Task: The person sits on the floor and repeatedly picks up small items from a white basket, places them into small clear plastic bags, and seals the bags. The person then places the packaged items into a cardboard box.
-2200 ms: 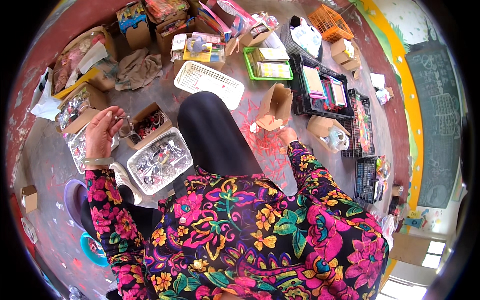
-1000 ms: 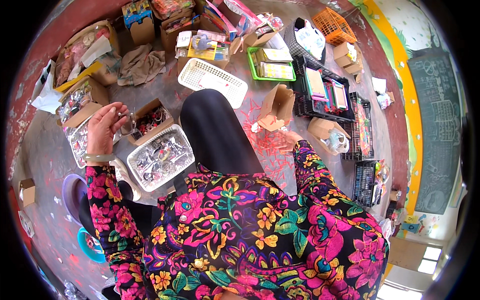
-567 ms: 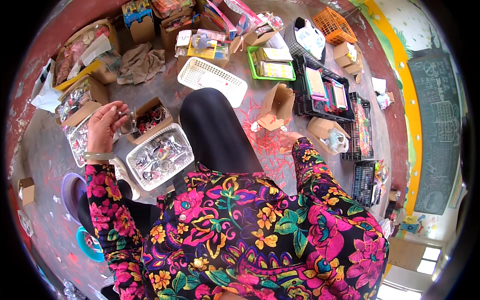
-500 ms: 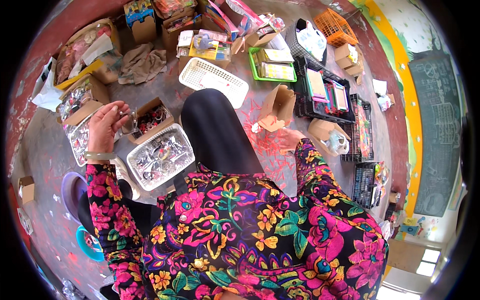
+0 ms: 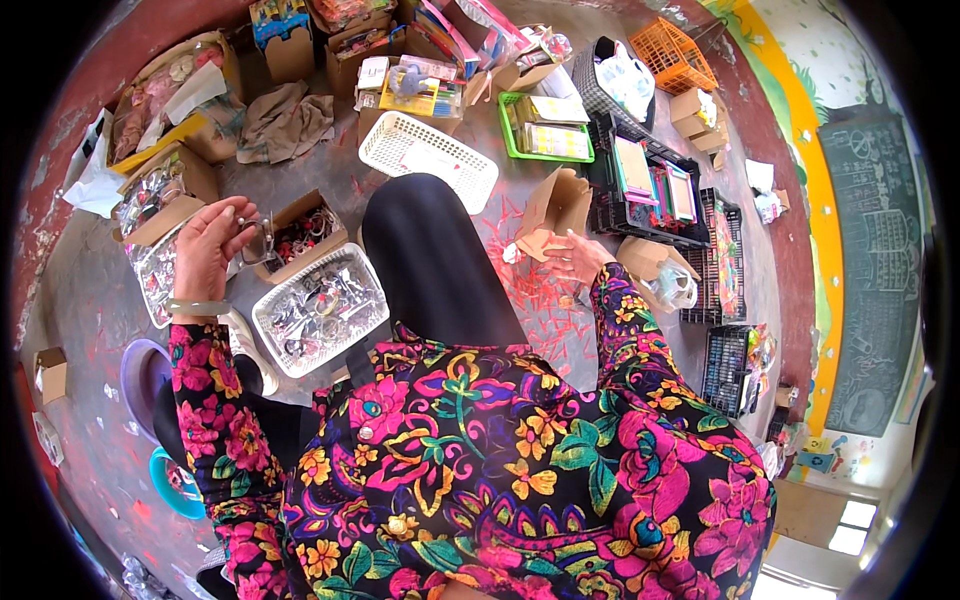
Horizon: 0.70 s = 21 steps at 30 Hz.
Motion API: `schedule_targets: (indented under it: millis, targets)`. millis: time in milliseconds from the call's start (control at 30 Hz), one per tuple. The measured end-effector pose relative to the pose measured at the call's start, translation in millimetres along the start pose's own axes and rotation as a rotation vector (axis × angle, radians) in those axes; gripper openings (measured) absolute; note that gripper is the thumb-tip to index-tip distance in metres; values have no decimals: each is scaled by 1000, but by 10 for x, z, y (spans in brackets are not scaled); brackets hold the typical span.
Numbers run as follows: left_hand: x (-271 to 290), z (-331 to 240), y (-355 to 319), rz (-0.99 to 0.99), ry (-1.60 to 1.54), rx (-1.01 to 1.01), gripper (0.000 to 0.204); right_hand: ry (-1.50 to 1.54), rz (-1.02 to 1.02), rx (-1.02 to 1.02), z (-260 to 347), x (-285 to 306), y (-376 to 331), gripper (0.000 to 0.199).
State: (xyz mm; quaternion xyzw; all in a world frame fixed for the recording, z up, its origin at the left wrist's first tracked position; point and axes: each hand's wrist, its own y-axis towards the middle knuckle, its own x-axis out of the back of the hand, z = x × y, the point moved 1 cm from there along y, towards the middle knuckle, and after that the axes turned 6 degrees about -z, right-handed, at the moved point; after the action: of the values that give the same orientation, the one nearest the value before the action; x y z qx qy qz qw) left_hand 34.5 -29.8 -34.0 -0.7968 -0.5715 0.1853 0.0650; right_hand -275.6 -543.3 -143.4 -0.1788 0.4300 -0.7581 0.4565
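My left hand [image 5: 212,248] is raised at the left, thumb and fingers pinched on a small clear plastic packet [image 5: 258,243]. What is inside the packet I cannot make out. Just beyond it stands a cardboard box [image 5: 328,252] of dark and red small items. A white basket [image 5: 262,322] full of clear-wrapped small pieces sits nearer to me. Over on the right, my right hand [image 5: 578,260] has its fingers spread, with nothing seen in it. Its fingertips are at the near flap of an open brown cardboard box [image 5: 562,200]; whether they touch is unclear.
A white perforated basket [image 5: 480,193] and a green basket [image 5: 513,150] stand ahead. Black crates [image 5: 610,228] line the right side, an orange crate [image 5: 668,58] behind them. A purple basin [image 5: 135,390] and a blue basin [image 5: 163,497] are at the left. Red scraps [image 5: 545,335] litter the floor.
My right hand has moved up and slightly left toward the brown box, and its spread fingers now show. My left hand keeps its pinch on the packet, almost in place.
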Motion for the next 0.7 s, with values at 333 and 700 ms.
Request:
schedule_targets:
  millis: [333, 700]
  targets:
    - [6, -23, -36, -18, 11, 3, 24, 93, 209, 149, 372, -602, -223, 49]
    - [37, 6, -50, -31, 29, 21, 25, 179, -223, 86, -526, -76, 249, 39]
